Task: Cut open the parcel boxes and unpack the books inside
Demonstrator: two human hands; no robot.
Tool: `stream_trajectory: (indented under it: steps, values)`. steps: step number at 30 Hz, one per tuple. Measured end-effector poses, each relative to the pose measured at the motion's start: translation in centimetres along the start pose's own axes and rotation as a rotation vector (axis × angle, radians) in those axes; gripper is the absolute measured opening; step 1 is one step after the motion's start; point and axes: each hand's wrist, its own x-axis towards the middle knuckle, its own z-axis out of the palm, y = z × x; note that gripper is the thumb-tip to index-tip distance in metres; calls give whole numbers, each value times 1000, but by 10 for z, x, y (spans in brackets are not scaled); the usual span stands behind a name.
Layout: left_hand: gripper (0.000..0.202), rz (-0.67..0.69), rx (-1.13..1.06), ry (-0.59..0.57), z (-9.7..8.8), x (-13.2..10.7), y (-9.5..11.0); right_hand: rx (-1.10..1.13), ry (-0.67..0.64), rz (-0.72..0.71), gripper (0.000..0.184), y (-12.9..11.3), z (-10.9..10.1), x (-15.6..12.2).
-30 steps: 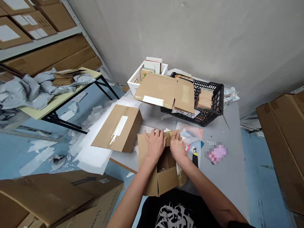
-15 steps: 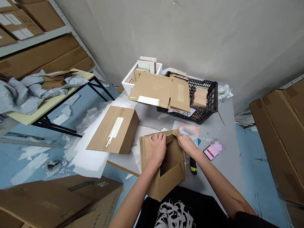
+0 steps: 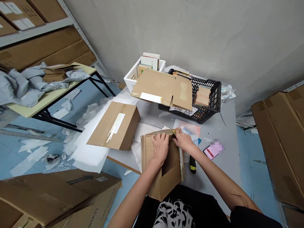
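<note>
1. The cardboard carton point(image 3: 172, 179) lies at the near edge of the grey worktop point(image 3: 220, 180), directly in front of the person, its flaps open around a dark gap.
2. The left hand point(image 3: 160, 148) rests on the carton's far edge, its fingers point(image 3: 158, 137) curled over the board.
3. The right hand point(image 3: 184, 141) sits beside it, its fingers point(image 3: 178, 133) pinching the far corner by a scrap of tape.
4. Work at that edge seems best done with the left palm pinning the board, so the thin flap does not buckle.
5. A yellow-and-black box cutter point(image 3: 193, 166) lies just right of the carton, under the right forearm, and needs care.
6. Farther off stand a taped cardboard box point(image 3: 114, 126), a flattened carton point(image 3: 154, 85) and a black plastic crate point(image 3: 204, 115).
</note>
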Motion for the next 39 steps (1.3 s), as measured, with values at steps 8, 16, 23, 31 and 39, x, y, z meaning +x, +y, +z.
stream_trajectory:
  steps: [8, 16, 23, 31, 39]
  values:
    - [26, 8, 13, 29, -3, -3, -4, 60, 78, -67, 50, -2, 3, -4]
    - [25, 5, 43, 44, -2, -3, -3, 16, 55, -137, 33, 4, -13, 6]
    - [25, 11, 69, 75, -1, -4, -5, -35, 102, -224, 26, 9, -10, 14]
    - [27, 48, 90, 78, 3, -4, 4, 109, 125, -264, 26, 27, 8, 22]
    - [29, 29, 57, 60, 11, -4, 0, 415, 341, -10, 34, 54, 20, 37]
